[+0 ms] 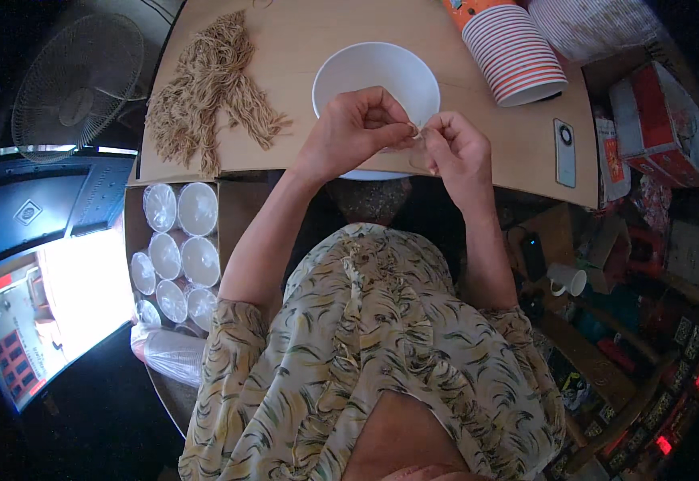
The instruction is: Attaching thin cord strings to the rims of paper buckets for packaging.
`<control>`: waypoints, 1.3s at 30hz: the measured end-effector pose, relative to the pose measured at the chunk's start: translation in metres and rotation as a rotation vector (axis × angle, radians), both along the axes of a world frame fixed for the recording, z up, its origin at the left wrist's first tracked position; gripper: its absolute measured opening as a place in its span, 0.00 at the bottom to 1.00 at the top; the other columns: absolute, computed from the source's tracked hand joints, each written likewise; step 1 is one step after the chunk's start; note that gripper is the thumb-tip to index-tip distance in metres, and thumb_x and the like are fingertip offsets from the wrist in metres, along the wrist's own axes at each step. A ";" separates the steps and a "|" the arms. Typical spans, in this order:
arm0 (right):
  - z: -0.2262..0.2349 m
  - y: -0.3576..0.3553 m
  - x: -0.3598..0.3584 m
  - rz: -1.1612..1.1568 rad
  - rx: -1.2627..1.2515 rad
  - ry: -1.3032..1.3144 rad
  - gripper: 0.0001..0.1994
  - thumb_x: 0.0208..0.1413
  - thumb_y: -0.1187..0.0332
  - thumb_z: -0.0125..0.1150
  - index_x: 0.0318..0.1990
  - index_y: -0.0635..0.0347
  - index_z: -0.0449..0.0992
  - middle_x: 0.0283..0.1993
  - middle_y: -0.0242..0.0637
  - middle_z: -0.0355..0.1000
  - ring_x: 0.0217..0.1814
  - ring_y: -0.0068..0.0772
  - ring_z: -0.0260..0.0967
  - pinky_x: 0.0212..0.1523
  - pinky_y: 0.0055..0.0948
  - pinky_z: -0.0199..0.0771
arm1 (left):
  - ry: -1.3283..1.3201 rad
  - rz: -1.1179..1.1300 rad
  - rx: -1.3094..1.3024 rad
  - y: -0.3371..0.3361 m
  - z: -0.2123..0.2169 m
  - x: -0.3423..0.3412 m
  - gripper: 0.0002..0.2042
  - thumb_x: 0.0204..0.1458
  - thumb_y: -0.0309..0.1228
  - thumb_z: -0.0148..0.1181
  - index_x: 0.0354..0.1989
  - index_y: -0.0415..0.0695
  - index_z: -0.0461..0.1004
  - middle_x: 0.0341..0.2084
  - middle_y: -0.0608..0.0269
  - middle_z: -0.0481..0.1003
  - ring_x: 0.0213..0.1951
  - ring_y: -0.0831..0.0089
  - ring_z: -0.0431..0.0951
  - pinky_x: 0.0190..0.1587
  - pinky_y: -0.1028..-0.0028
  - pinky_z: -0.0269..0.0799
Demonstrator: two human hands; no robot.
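My left hand (353,132) and my right hand (462,151) meet over the near rim of a white round tub (345,76) at the table's front edge. Fingertips of both are pinched together on a thin pale strand (419,132). The strand is too small to tell its exact kind. Part of the tub's inside is hidden behind my hands. To the left, a heap of tan twine strands (205,88) lies loosely spread on the table.
Stacked paper cups (518,60) with orange stripes lie at the right, beside a phone (564,152). Below left stands a carton of plastic-wrapped cup stacks (181,256). A fan (77,88) is at far left. A white mug (567,280) and boxes (662,124) fill the right side.
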State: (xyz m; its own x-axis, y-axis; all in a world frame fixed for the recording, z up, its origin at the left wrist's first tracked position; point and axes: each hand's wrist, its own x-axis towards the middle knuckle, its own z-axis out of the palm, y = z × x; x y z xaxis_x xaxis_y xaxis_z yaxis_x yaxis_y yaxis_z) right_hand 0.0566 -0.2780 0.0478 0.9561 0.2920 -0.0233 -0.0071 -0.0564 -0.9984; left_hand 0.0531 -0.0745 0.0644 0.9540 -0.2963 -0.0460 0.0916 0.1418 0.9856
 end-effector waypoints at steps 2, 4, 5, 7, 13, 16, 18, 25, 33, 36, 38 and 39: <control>0.010 0.002 -0.002 -0.006 0.057 0.056 0.04 0.62 0.73 0.58 0.40 0.64 0.74 0.28 0.26 0.71 0.23 0.13 0.63 0.24 0.18 0.65 | 0.006 0.001 0.006 0.000 -0.001 0.001 0.05 0.57 0.21 0.63 0.37 0.34 0.73 0.34 0.58 0.80 0.38 0.73 0.82 0.44 0.75 0.80; 0.019 0.002 -0.001 -0.011 0.115 0.111 0.06 0.63 0.72 0.58 0.43 0.64 0.75 0.27 0.26 0.71 0.23 0.13 0.63 0.24 0.18 0.64 | -0.001 -0.013 -0.023 0.000 0.000 0.000 0.05 0.57 0.22 0.63 0.37 0.34 0.73 0.33 0.59 0.80 0.38 0.73 0.82 0.44 0.75 0.80; 0.022 0.001 -0.001 0.016 0.074 0.103 0.07 0.64 0.71 0.59 0.44 0.64 0.76 0.27 0.27 0.72 0.23 0.12 0.63 0.23 0.17 0.64 | -0.002 -0.012 -0.023 0.000 0.000 0.000 0.05 0.57 0.22 0.63 0.37 0.34 0.73 0.33 0.59 0.80 0.38 0.73 0.82 0.44 0.75 0.80; 0.020 0.001 -0.001 0.043 0.033 0.093 0.07 0.64 0.70 0.59 0.45 0.64 0.76 0.27 0.27 0.72 0.24 0.11 0.63 0.23 0.17 0.63 | -0.003 -0.010 0.031 -0.001 0.001 -0.001 0.05 0.57 0.22 0.63 0.37 0.34 0.74 0.33 0.59 0.80 0.38 0.74 0.82 0.44 0.76 0.80; 0.013 0.004 -0.003 -0.001 -0.020 -0.017 0.06 0.64 0.69 0.59 0.42 0.62 0.79 0.27 0.26 0.73 0.24 0.10 0.63 0.24 0.14 0.61 | 0.000 -0.014 0.044 0.001 0.002 -0.003 0.06 0.57 0.22 0.64 0.39 0.35 0.75 0.34 0.60 0.80 0.38 0.75 0.81 0.43 0.77 0.79; 0.014 0.004 -0.004 -0.026 0.037 0.048 0.06 0.64 0.69 0.60 0.41 0.63 0.79 0.27 0.25 0.73 0.24 0.10 0.64 0.24 0.15 0.61 | 0.024 -0.028 0.007 0.003 0.003 -0.002 0.06 0.55 0.20 0.63 0.40 0.33 0.75 0.36 0.58 0.81 0.41 0.74 0.83 0.46 0.75 0.80; 0.014 0.004 -0.004 -0.028 0.072 0.089 0.07 0.63 0.69 0.61 0.40 0.63 0.79 0.27 0.24 0.73 0.25 0.11 0.65 0.25 0.15 0.62 | 0.027 -0.043 0.010 0.004 0.001 0.000 0.07 0.55 0.20 0.63 0.41 0.33 0.75 0.36 0.58 0.81 0.42 0.74 0.82 0.47 0.75 0.80; 0.013 0.006 -0.001 -0.049 0.076 0.019 0.07 0.63 0.68 0.61 0.41 0.64 0.79 0.28 0.25 0.73 0.28 0.12 0.66 0.31 0.15 0.65 | 0.040 -0.065 0.061 0.004 0.008 0.001 0.15 0.56 0.21 0.62 0.51 0.37 0.71 0.39 0.59 0.80 0.42 0.74 0.80 0.48 0.74 0.78; 0.010 0.007 -0.002 -0.073 0.113 0.052 0.08 0.65 0.67 0.59 0.41 0.63 0.77 0.28 0.25 0.71 0.29 0.13 0.65 0.31 0.17 0.64 | 0.017 -0.113 0.031 0.006 0.011 -0.002 0.21 0.55 0.19 0.60 0.58 0.38 0.68 0.42 0.57 0.80 0.39 0.76 0.78 0.46 0.76 0.76; 0.008 0.004 -0.001 -0.053 0.094 0.026 0.08 0.66 0.67 0.57 0.40 0.63 0.76 0.27 0.25 0.70 0.29 0.14 0.64 0.32 0.17 0.64 | 0.006 -0.114 0.052 0.005 0.014 -0.003 0.23 0.54 0.18 0.59 0.60 0.40 0.68 0.42 0.58 0.81 0.38 0.77 0.78 0.44 0.77 0.75; 0.005 0.003 -0.002 -0.061 0.057 -0.019 0.08 0.66 0.67 0.57 0.41 0.63 0.76 0.26 0.25 0.69 0.28 0.14 0.64 0.33 0.17 0.65 | 0.006 -0.115 0.071 0.004 0.016 -0.004 0.24 0.54 0.17 0.58 0.61 0.40 0.68 0.41 0.58 0.81 0.37 0.78 0.78 0.44 0.77 0.75; 0.005 0.003 -0.002 -0.069 0.019 -0.064 0.07 0.66 0.68 0.56 0.41 0.63 0.76 0.26 0.24 0.68 0.28 0.15 0.64 0.33 0.18 0.65 | -0.008 -0.107 0.114 0.004 0.017 -0.004 0.24 0.54 0.17 0.58 0.61 0.41 0.68 0.41 0.59 0.81 0.37 0.79 0.77 0.44 0.78 0.75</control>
